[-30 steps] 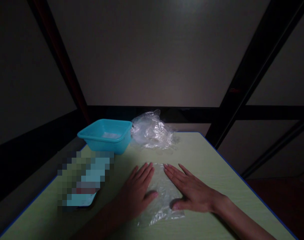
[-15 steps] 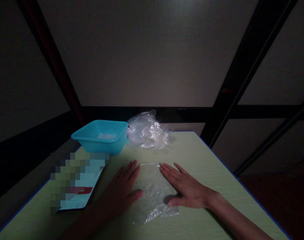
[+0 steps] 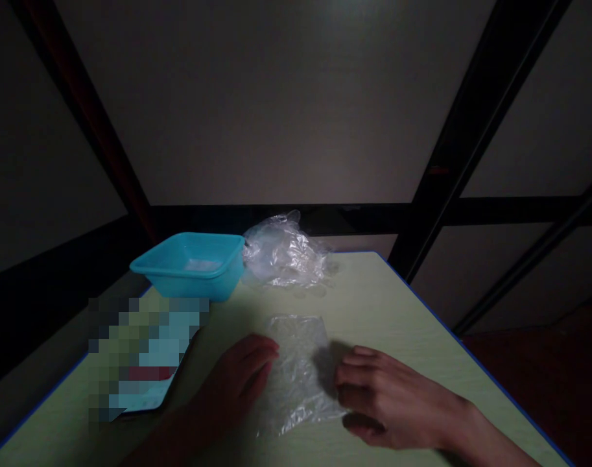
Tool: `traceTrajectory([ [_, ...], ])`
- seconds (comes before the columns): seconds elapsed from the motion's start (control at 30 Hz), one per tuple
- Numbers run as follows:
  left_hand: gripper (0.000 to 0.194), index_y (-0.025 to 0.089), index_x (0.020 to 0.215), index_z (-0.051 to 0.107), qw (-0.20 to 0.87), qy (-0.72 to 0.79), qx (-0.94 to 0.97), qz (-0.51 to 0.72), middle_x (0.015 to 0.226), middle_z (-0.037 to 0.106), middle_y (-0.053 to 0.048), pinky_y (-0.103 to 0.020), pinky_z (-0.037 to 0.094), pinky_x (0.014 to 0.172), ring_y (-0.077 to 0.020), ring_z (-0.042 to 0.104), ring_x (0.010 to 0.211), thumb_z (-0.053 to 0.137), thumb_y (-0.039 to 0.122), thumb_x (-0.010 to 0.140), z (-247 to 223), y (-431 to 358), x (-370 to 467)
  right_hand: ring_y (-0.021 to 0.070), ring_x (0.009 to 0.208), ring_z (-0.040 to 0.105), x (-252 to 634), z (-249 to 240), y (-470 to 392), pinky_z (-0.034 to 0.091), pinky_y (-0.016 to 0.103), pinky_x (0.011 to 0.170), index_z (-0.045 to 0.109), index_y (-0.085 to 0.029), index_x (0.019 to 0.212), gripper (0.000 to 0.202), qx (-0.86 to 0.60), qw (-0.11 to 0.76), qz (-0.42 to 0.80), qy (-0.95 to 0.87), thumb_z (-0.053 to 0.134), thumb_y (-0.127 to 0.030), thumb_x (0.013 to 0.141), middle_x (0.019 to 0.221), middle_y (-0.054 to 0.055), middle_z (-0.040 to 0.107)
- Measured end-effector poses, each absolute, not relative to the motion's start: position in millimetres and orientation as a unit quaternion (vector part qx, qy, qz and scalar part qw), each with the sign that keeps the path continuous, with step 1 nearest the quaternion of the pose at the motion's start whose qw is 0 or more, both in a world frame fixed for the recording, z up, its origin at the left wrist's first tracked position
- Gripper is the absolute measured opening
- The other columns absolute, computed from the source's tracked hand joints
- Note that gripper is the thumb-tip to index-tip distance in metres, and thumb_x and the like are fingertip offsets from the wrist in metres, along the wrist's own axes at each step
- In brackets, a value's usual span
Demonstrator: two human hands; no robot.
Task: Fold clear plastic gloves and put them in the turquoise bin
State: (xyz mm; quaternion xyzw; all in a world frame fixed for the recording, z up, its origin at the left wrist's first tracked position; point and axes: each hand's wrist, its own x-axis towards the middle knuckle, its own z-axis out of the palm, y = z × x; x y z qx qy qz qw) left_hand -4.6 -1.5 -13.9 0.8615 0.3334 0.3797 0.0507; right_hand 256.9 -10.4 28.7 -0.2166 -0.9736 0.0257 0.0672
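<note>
A clear plastic bag (image 3: 300, 370) lies flat and slightly wrinkled on the table, between my two hands. At its left edge is my left hand (image 3: 244, 376), fingers bent and held near one another; whether anything is between them is too dark to tell. My right hand (image 3: 380, 395) is at the bag's right edge, its fingers curled down and the fingertips partly hidden. I cannot make out whether it grips the bag's edge.
A turquoise basin (image 3: 193, 285) with something pale inside stands at the back left. Beside it is a crumpled heap of clear plastic (image 3: 286, 253). A lit, partly pixelated phone or tablet (image 3: 166, 350) lies at the left. The table (image 3: 422, 350) has a blue edge.
Both hands were spread flat on the bag. Now their fingers are bent. My right hand has moved right and nearer to me, off the bag's middle; my left hand has drawn back slightly.
</note>
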Motion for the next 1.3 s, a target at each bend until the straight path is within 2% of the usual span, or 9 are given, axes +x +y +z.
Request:
traceTrajectory([
  [0.17, 0.024, 0.018, 0.096, 0.058, 0.047, 0.287, 0.900, 0.323, 0.095, 0.066, -0.006, -0.025, 0.051, 0.079, -0.0150, 0.061, 0.087, 0.038, 0.008, 0.087, -8, -13, 5, 0.0154, 0.066, 0.048, 255, 23, -13, 0.035, 0.032, 0.065, 0.058, -0.018, 0.066, 0.015, -0.198, 0.071, -0.028, -0.977, 0.054, -0.015, 0.080, 0.068, 0.000, 0.057],
  [0.37, 0.024, 0.014, 0.103, 0.058, -0.002, 0.254, 0.929, 0.270, 0.104, 0.065, -0.008, -0.032, 0.049, 0.084, -0.0194, 0.058, 0.094, 0.039, 0.011, 0.088, -6, -19, 11, 0.0156, 0.065, 0.046, 253, 16, -15, 0.031, 0.033, 0.062, 0.057, -0.017, 0.068, 0.020, -0.171, 0.076, -0.068, -0.980, 0.050, -0.014, 0.086, 0.068, 0.001, 0.057],
  [0.57, 0.023, 0.014, 0.103, 0.057, 0.013, 0.269, 0.933, 0.240, 0.103, 0.066, -0.008, -0.034, 0.048, 0.083, -0.0204, 0.059, 0.093, 0.039, 0.016, 0.090, -2, -21, 14, 0.0160, 0.065, 0.048, 251, 16, -15, 0.032, 0.033, 0.061, 0.057, -0.017, 0.069, 0.017, -0.171, 0.063, -0.067, -0.981, 0.053, -0.016, 0.085, 0.069, 0.001, 0.058],
  [0.8, 0.020, 0.015, 0.100, 0.059, 0.056, 0.304, 0.932, 0.190, 0.102, 0.067, -0.008, -0.035, 0.049, 0.081, -0.0209, 0.059, 0.090, 0.048, 0.015, 0.083, -1, -20, 13, 0.0151, 0.064, 0.048, 252, 21, -12, 0.034, 0.032, 0.062, 0.058, -0.016, 0.067, 0.018, -0.166, 0.074, -0.056, -0.982, 0.053, -0.011, 0.084, 0.069, 0.001, 0.058],
  [1.07, 0.047, 0.013, 0.111, 0.054, -0.020, 0.311, 0.926, 0.214, 0.105, 0.066, -0.012, -0.038, 0.050, 0.082, -0.0262, 0.060, 0.093, 0.060, 0.039, 0.073, -8, -30, 16, 0.0153, 0.062, 0.048, 254, 31, -12, 0.038, 0.031, 0.061, 0.057, -0.016, 0.066, 0.022, -0.170, 0.092, -0.041, -0.980, 0.047, -0.015, 0.085, 0.066, 0.002, 0.057],
  [1.13, 0.042, 0.012, 0.110, 0.054, -0.043, 0.316, 0.918, 0.236, 0.101, 0.067, -0.012, -0.037, 0.052, 0.078, -0.0257, 0.061, 0.090, 0.058, 0.035, 0.075, -10, -32, 21, 0.0152, 0.061, 0.048, 255, 30, -12, 0.038, 0.031, 0.061, 0.057, -0.016, 0.065, 0.024, -0.173, 0.107, -0.050, -0.978, 0.044, -0.015, 0.086, 0.065, 0.002, 0.056],
  [1.23, 0.029, 0.012, 0.106, 0.054, -0.076, 0.323, 0.912, 0.241, 0.094, 0.068, -0.011, -0.034, 0.053, 0.071, -0.0233, 0.062, 0.082, 0.050, 0.020, 0.079, -13, -33, 27, 0.0150, 0.061, 0.047, 256, 27, -11, 0.038, 0.031, 0.061, 0.057, -0.016, 0.066, 0.026, -0.176, 0.118, -0.065, -0.975, 0.042, -0.015, 0.087, 0.065, 0.002, 0.056],
  [1.3, 0.027, 0.013, 0.105, 0.054, -0.097, 0.318, 0.913, 0.235, 0.092, 0.068, -0.010, -0.034, 0.053, 0.070, -0.0221, 0.062, 0.080, 0.045, 0.013, 0.080, -13, -34, 29, 0.0150, 0.060, 0.047, 256, 26, -10, 0.038, 0.031, 0.061, 0.056, -0.016, 0.066, 0.026, -0.178, 0.124, -0.072, -0.974, 0.041, -0.015, 0.087, 0.065, 0.002, 0.056],
])
